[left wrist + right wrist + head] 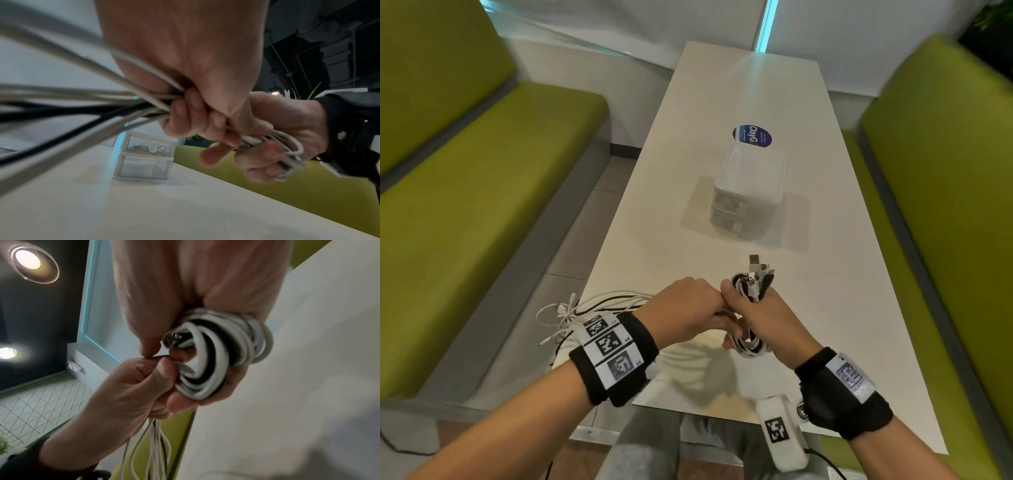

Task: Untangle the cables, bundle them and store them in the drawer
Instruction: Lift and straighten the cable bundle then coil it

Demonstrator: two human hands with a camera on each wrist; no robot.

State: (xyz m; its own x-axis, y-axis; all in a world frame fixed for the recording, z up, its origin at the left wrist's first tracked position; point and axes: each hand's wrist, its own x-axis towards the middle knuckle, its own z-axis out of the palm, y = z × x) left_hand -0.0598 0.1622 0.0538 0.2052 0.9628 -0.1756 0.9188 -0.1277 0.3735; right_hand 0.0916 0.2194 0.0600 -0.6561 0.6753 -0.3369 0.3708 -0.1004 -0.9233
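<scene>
Behind hands: drawer unit (746, 195), sticker (752, 136); left grip (688, 308), right grip (753, 315) clutching cables (751, 284).

At lower centre of the head view we see the cables (751, 298), white and black, partly wound into a coil with USB plugs sticking up from its top. Their loose lengths (571, 315) trail toward the lower left and hang over the worktop's edge. Above the coil, mid-frame, stands the drawer unit (748, 192): two stacked clear drawers, both closed; the upper one already contains a bundle.
</scene>
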